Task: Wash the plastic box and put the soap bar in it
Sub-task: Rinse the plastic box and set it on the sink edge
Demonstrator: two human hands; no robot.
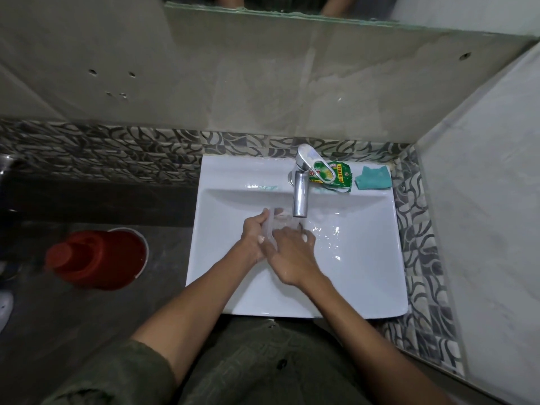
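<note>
A clear plastic box [276,222] is held under the chrome tap [301,197] in the white sink [365,258]. My left hand [253,235] grips its left side. My right hand [292,252] lies over its front right, fingers on the box. Water runs from the spout and splashes across the basin to the right. A soap bar in a green and yellow wrapper [336,175] lies on the sink's back ledge, just right of the tap. Much of the box is hidden by my hands.
A teal cloth [374,178] sits on the back right ledge. A red bucket with a red mug [96,258] stands on the dark floor to the left. Patterned tiled walls close in behind and to the right of the sink.
</note>
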